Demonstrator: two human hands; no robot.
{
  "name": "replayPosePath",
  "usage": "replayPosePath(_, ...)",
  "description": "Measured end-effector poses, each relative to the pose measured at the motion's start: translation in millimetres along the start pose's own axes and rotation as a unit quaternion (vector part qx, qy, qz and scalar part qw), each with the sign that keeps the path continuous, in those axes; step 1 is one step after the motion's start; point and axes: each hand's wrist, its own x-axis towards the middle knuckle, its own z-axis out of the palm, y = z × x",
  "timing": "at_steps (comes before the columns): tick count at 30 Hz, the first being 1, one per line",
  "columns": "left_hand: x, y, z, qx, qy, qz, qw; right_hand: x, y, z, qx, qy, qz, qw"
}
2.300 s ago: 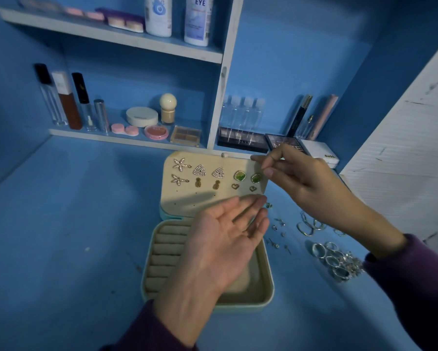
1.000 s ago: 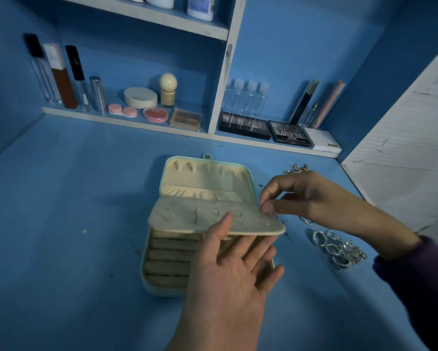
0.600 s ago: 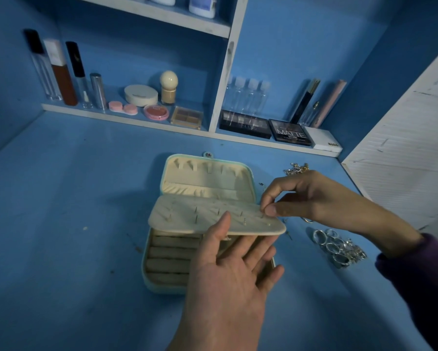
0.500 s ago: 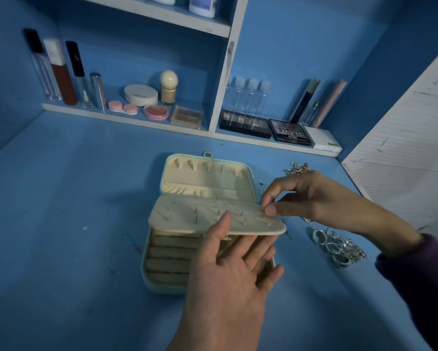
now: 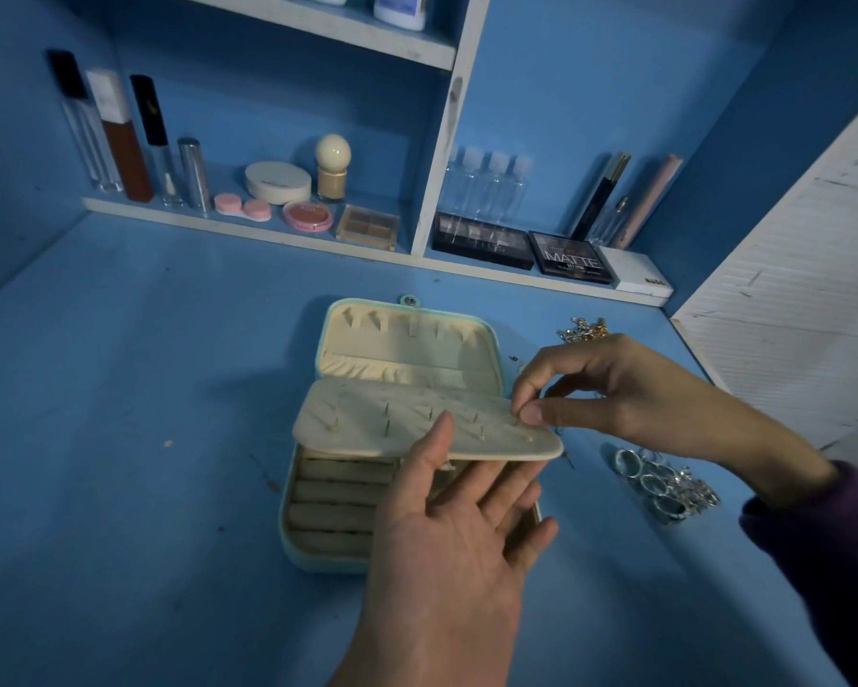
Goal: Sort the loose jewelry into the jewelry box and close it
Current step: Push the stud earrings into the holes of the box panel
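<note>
Left grip (image 5: pixel 447 528) flat, propping earring panel (image 5: pixel 407 421); right grip (image 5: pixel 610 389) pinching stud post (image 5: pixel 516 421). Studs mounted; rings (image 5: pixel 665 483), chains (image 5: pixel 583 330) loose at counter's (image 5: pixel 119 438) right edge; jewelry box (image 5: pixel 328 518) unclosed.

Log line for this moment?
left hand: open, supporting earring panel | right hand: pinching earring post on panel | jewelry box: open | rings: loose on desk

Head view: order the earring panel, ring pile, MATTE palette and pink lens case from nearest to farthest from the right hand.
1. earring panel, pinched by the right hand.
2. ring pile, on the table beside the wrist.
3. MATTE palette, on the back shelf.
4. pink lens case, shelf's far left.
</note>
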Motion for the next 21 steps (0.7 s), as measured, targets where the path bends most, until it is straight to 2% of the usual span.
replayPosePath(7,-1,0,-1,0.007,-0.006,0.004,1.000,0,1,0,-0.059,-0.001,-0.030,0.998)
replayPosePath(14,0,0,-3,-0.005,0.001,0.000,1.000,10,-12,-9,-0.125,-0.068,-0.046,0.989)
replayPosePath(21,0,0,-3,-0.007,0.006,-0.003,1.000,15,-23,-13,-0.146,-0.100,-0.039,0.983)
